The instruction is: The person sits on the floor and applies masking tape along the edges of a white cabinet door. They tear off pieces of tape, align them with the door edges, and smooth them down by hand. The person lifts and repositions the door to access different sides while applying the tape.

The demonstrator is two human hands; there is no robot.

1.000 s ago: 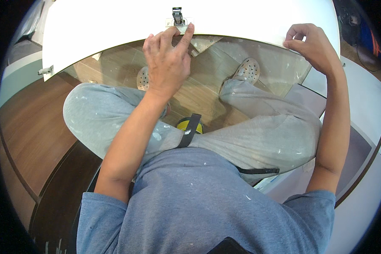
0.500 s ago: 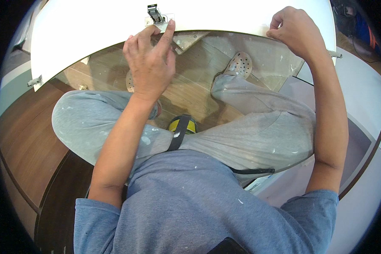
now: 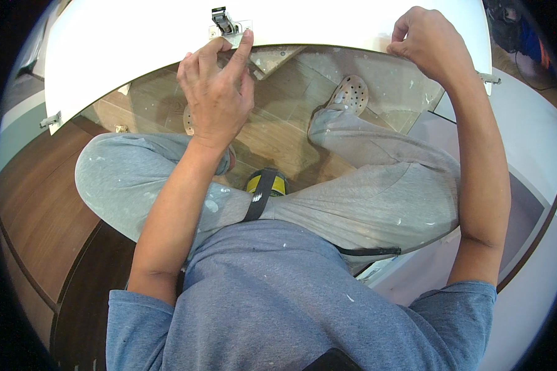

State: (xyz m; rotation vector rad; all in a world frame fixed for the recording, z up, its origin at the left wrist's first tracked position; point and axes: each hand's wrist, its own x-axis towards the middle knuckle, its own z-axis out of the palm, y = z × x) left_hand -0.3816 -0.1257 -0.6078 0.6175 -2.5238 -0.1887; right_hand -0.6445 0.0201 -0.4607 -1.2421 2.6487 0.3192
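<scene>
My left hand point(image 3: 216, 102) has two fingertips set apart at the panel's near edge, just beside the middle hinge point(image 3: 224, 25); I can't tell whether they hold anything. My right hand point(image 3: 433, 49) curls its fingers narrow at the same edge, grip unclear. The white panel point(image 3: 322, 21) lies beyond my legs point(image 3: 377, 185), with a hinge on each end. Below its edge I see a clog point(image 3: 351, 94) on the floor point(image 3: 281, 96).

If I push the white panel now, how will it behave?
The white panel is probably stiff: it looks like a board, with metal hinges along its near edge. It may feel heavy and swing awkwardly, since it extends well beyond both the left hand and right hand. Its smooth face could be somewhat slippery.
</scene>
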